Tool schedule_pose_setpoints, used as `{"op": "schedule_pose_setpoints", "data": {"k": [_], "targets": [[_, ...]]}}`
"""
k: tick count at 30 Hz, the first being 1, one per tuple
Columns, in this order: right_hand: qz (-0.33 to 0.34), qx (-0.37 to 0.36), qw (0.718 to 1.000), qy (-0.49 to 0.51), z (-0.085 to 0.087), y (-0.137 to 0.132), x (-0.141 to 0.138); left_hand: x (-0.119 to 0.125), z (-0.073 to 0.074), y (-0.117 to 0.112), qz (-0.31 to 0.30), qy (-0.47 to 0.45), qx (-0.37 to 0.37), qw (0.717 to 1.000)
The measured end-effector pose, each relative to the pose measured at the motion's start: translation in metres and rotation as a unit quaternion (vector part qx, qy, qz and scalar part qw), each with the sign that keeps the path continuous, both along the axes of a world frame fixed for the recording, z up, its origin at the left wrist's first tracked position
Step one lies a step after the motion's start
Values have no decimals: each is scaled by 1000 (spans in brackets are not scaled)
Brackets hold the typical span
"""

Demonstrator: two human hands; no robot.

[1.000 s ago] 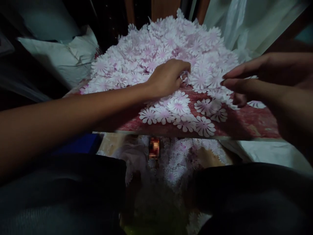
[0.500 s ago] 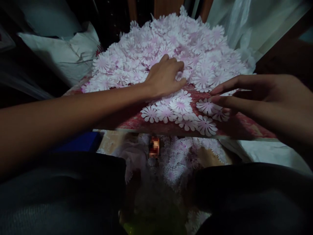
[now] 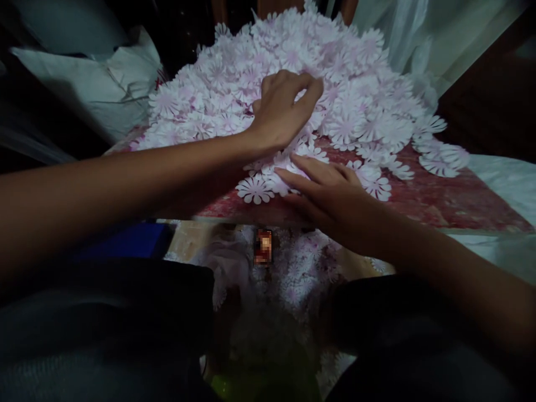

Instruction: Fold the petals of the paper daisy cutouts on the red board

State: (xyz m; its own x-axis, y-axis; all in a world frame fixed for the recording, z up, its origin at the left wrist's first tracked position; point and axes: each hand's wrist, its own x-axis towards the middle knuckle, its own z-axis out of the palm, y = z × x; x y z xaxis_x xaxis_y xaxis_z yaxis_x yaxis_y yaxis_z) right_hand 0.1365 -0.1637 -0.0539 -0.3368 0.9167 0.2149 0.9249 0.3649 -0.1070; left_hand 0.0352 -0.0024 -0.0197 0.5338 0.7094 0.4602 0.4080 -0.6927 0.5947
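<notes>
A big heap of white flower cut-outs (image 3: pixel 347 120) with pale pink centres covers the worn red tabletop (image 3: pixel 439 195). Over the front of the heap is my left hand (image 3: pixel 287 106), its fingers curled and its thumb and forefinger closed together in a loop. Whatever lies between those fingertips is hidden. My right hand (image 3: pixel 329 190) is lower and nearer the table's front edge. Its fingers stretch out leftward, slightly apart, over a small group of loose flowers (image 3: pixel 256 188), touching some of them.
A white sack (image 3: pixel 100 84) stands at the left of the table. A blue box (image 3: pixel 121 243) is below on the left. More flowers (image 3: pixel 293 273) lie under the table's front edge, between the dark-clothed knees (image 3: pixel 167 312). Pale plastic sheeting (image 3: pixel 406 39) hangs at the back right.
My right hand has come leftward from the right side onto the loose flowers, and its fingers have straightened. My left hand has risen slightly and turned at the wrist. The view shifted a little.
</notes>
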Motion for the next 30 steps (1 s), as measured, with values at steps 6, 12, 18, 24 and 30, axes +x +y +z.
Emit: {"op": "schedule_pose_setpoints", "data": {"k": [6, 12, 18, 24, 30], "targets": [[-40, 4, 999, 14, -1, 28, 15, -6, -5, -10, -20, -3, 19, 1000], [-76, 53, 993, 69, 12, 39, 28, -11, -10, -14, -26, 32, 32, 999], [-164, 74, 976, 120, 27, 41, 31, -14, -11, -26, -40, 46, 31, 998], [-197, 105, 953, 206, 33, 46, 38, -15, -16, -36, -38, 43, 40, 998], [-215, 218, 915, 262, 33, 49, 55, -12, -22, -35, -80, -22, 89, 993]]}}
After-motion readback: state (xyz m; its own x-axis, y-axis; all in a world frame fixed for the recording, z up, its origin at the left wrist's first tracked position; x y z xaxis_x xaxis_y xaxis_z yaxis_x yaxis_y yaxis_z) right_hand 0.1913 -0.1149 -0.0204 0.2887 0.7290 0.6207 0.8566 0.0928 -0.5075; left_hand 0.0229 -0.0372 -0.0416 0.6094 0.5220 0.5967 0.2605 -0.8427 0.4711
